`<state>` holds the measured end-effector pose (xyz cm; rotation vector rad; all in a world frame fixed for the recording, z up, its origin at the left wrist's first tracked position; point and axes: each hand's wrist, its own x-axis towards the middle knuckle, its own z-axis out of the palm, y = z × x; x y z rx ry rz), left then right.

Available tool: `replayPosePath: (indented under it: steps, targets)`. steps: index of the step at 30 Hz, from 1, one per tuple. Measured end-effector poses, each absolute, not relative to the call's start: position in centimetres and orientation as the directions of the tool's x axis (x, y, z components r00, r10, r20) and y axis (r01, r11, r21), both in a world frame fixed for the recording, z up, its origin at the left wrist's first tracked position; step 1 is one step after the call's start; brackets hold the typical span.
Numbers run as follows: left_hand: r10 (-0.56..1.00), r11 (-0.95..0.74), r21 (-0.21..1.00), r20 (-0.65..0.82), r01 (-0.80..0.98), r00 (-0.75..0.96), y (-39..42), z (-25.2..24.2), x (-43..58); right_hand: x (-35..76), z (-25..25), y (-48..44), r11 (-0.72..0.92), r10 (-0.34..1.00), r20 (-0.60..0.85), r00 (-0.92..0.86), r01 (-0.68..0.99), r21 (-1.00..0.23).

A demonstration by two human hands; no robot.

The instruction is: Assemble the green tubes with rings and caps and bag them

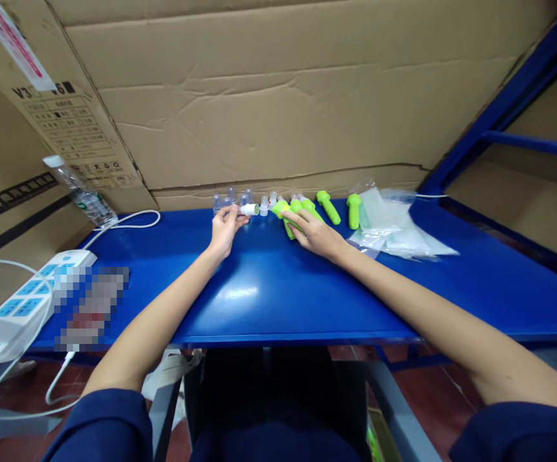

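Head view: the left hand pinches a small white cylinder with a green end, while the right hand grasps a lime-green torch-shaped body near it, over the blue table. Clear plastic caps stand behind the left hand; 2 separate lime-green bodies lie between the right hand and the clear bags.

A clear bottle with a white cap is near printed cardboard, beside a white power strip and a pixelated flat object with a white cable at its near end. Right, a blue frame slants upward.
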<state>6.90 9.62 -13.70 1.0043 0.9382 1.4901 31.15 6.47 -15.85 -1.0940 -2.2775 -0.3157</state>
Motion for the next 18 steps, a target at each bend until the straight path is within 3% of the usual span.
replayPosePath:
  steps: [8,18]
  targets:
    - [0.981,-0.195,0.945,0.185,-0.262,-0.063,9.57,-14.0,6.83,30.97,-15.65,6.12,0.647,0.644,0.57,-0.51,0.761,-0.05]
    - [0.953,-0.293,0.931,0.303,-0.216,0.012,9.36,-14.15,6.92,30.72,-15.31,6.01,0.633,0.607,0.6,-0.521,0.774,0.033]
